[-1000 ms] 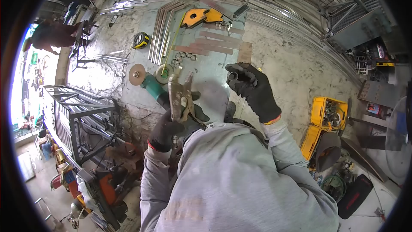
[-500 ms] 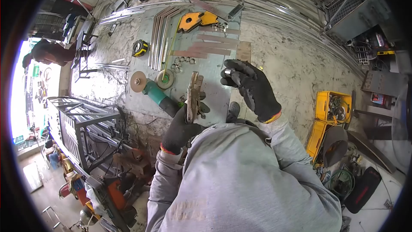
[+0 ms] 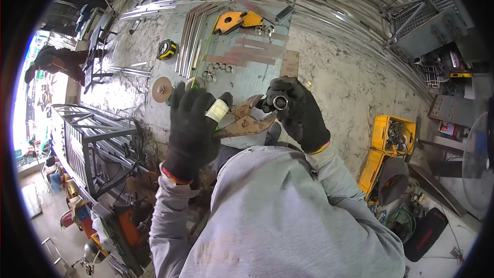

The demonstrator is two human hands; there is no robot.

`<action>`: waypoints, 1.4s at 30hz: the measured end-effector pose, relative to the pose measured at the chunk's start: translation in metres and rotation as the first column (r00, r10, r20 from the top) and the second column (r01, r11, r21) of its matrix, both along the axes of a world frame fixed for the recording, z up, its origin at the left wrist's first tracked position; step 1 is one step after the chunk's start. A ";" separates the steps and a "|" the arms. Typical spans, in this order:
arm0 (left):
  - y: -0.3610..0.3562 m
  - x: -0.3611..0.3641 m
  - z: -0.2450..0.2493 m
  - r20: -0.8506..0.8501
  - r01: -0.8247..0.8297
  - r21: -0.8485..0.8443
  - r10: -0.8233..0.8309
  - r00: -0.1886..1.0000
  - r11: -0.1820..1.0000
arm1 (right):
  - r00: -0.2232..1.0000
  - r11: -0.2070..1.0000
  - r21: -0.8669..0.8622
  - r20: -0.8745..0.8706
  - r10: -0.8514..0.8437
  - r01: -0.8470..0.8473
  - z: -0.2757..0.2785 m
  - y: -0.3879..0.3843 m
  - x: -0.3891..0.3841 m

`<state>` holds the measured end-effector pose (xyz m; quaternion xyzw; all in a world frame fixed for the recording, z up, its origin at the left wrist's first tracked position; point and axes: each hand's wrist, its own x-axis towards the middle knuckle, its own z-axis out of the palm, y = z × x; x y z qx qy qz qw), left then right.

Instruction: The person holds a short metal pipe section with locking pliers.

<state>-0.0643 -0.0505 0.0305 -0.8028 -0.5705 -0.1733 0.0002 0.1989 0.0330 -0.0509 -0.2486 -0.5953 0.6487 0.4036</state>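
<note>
Right now my left hand (image 3: 193, 123) grips the rusty pliers (image 3: 247, 122), jaws apart just beside the short steel tube (image 3: 280, 103) pinched in the fingertips of my right hand (image 3: 301, 116), so a skewed bite could flick it loose or nip a finger.

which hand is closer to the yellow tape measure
Left. The left hand, gripping rusty pliers, is below the tape measure in the view; the right hand, holding a small metal ring, is farther off to the right.
</note>
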 end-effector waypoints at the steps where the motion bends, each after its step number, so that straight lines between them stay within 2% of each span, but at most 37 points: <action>1: 0.003 -0.001 0.008 -0.074 0.040 0.051 -0.037 0.997 0.998 | 0.995 0.997 -0.080 -0.099 -0.004 -0.004 0.000 -0.002 -0.002; 2: 0.007 -0.002 0.014 -0.087 0.062 0.062 -0.056 0.995 0.996 | 0.980 0.987 -0.158 -0.197 -0.016 -0.016 0.000 -0.003 -0.004; 3: 0.009 -0.001 0.020 -0.088 0.060 0.060 -0.055 0.995 0.996 | 0.980 0.987 -0.159 -0.199 -0.014 -0.018 -0.001 -0.004 -0.005; 5: 0.013 0.001 0.028 -0.122 0.102 0.081 -0.092 0.988 0.991 | 0.942 0.948 -0.316 -0.325 -0.082 -0.027 -0.004 -0.008 -0.008; 9: 0.022 -0.001 0.032 -0.138 0.120 0.077 -0.109 0.984 0.990 | 0.945 0.976 -0.216 -0.318 -0.080 0.010 -0.022 -0.010 -0.010; 11: 0.024 0.002 0.035 -0.163 0.139 0.090 -0.123 0.979 0.986 | 0.960 0.936 -0.349 -0.272 -0.070 -0.031 -0.028 -0.012 -0.007; 14: 0.027 0.001 0.036 -0.172 0.168 0.075 -0.153 0.973 0.983 | 0.953 0.908 -0.408 -0.300 -0.035 -0.095 -0.025 -0.016 -0.005; 15: 0.028 0.000 0.035 -0.172 0.170 0.075 -0.155 0.973 0.983 | 0.953 0.908 -0.408 -0.300 -0.037 -0.093 -0.020 -0.016 -0.004; 17: 0.028 -0.003 0.033 -0.154 0.185 0.046 -0.176 0.972 0.982 | 0.979 0.973 -0.217 -0.201 0.029 -0.073 -0.004 -0.016 -0.002; 20: 0.029 0.001 0.037 -0.138 0.197 0.063 -0.186 0.973 0.978 | 0.955 0.988 -0.142 -0.297 0.016 -0.061 -0.017 -0.008 -0.002; 24: 0.030 0.005 0.036 -0.108 0.198 0.094 -0.187 0.976 0.976 | 0.915 0.958 -0.270 -0.404 -0.025 -0.093 -0.026 -0.008 -0.004; 26: 0.030 0.005 0.037 -0.110 0.201 0.085 -0.191 0.975 0.976 | 0.965 0.991 -0.132 -0.253 -0.068 0.035 -0.025 -0.010 -0.006; 27: 0.030 0.005 0.037 -0.109 0.201 0.085 -0.192 0.975 0.976 | 0.965 0.991 -0.133 -0.252 -0.068 0.035 -0.025 -0.010 -0.005; 29: 0.029 0.006 0.036 -0.117 0.195 0.096 -0.184 0.976 0.976 | 0.984 0.981 0.120 -0.110 -0.137 0.150 -0.024 -0.010 -0.005; 30: 0.028 0.005 0.036 -0.117 0.194 0.096 -0.183 0.976 0.976 | 0.985 0.981 0.121 -0.110 -0.136 0.149 -0.023 -0.012 -0.005; 32: 0.027 0.005 0.035 -0.095 0.187 0.052 -0.181 0.979 0.981 | 0.941 0.977 -0.205 -0.316 -0.120 0.056 -0.020 -0.015 -0.007; 33: 0.026 0.005 0.033 -0.094 0.187 0.053 -0.181 0.979 0.981 | 0.942 0.977 -0.204 -0.315 -0.120 0.056 -0.022 -0.013 -0.006; 35: 0.024 0.006 0.028 -0.045 0.173 0.036 -0.172 0.984 0.984 | 0.865 0.912 -0.395 -0.490 -0.105 -0.113 -0.027 -0.009 -0.005; 39: 0.025 0.011 0.027 0.000 0.175 0.044 -0.176 0.984 0.984 | 0.787 0.910 -0.374 -0.609 -0.095 -0.180 -0.032 -0.018 -0.009; 41: 0.027 0.012 0.026 -0.008 0.178 0.061 -0.178 0.984 0.982 | 0.937 0.994 -0.095 -0.340 -0.078 0.049 -0.043 -0.021 -0.010; 42: 0.028 0.012 0.026 -0.007 0.179 0.062 -0.179 0.984 0.982 | 0.937 0.994 -0.094 -0.339 -0.079 0.050 -0.046 -0.020 -0.007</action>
